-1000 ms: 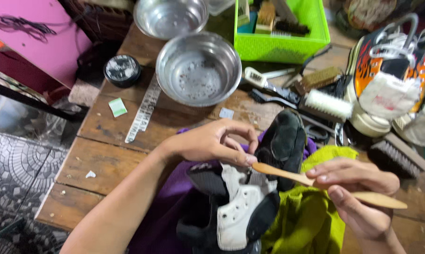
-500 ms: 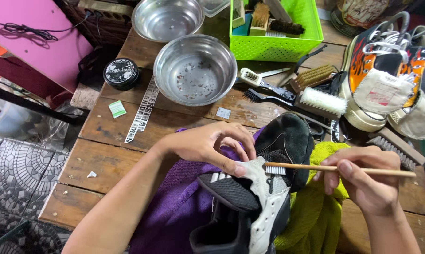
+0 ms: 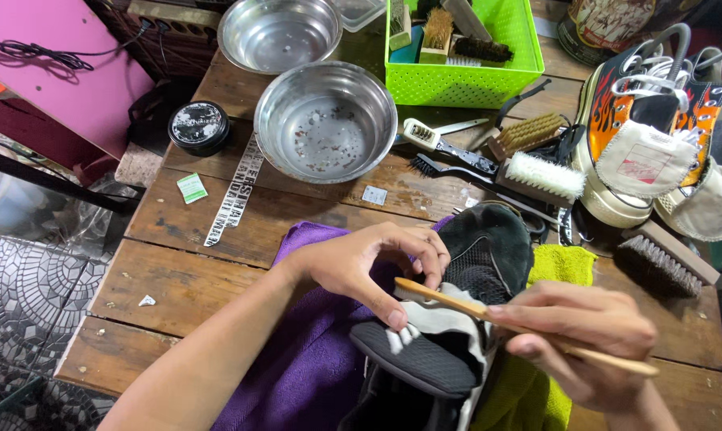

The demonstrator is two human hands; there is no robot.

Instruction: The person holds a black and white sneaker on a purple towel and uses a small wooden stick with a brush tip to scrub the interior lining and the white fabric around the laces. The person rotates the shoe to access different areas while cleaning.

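A black-and-white mesh sneaker (image 3: 456, 319) lies near the front edge of the worn wooden plank table (image 3: 177, 271), resting on a purple cloth (image 3: 313, 367) with a yellow-green cloth (image 3: 560, 267) under its right side. The left hand (image 3: 369, 267) is curled over the shoe's middle, fingers closed on its upper and thumb pressing down by the white part. The right hand (image 3: 572, 335) is closed around a slim wooden-handled brush (image 3: 504, 319), whose far end lies across the shoe just beside the left thumb; its bristles cannot be made out.

Beyond the shoe, toward the far side, a round steel bowl (image 3: 325, 120) speckled with bits sits in the middle, with a second steel bowl (image 3: 279, 32) behind it. To their left stands a small round black tin (image 3: 199, 126), and a narrow printed paper strip (image 3: 233, 191) lies near it. At far right of the bowls is a bright green plastic basket (image 3: 464, 76) holding brushes. Between the basket and the shoe lie several loose brushes, among them a white-bristled wooden brush (image 3: 540, 175) and a tan-bristled one (image 3: 528, 132). At the right edge sit high-top canvas sneakers with flame print (image 3: 640, 136), and a dark-bristled block brush (image 3: 664, 259) lies near them, well apart from the right hand.
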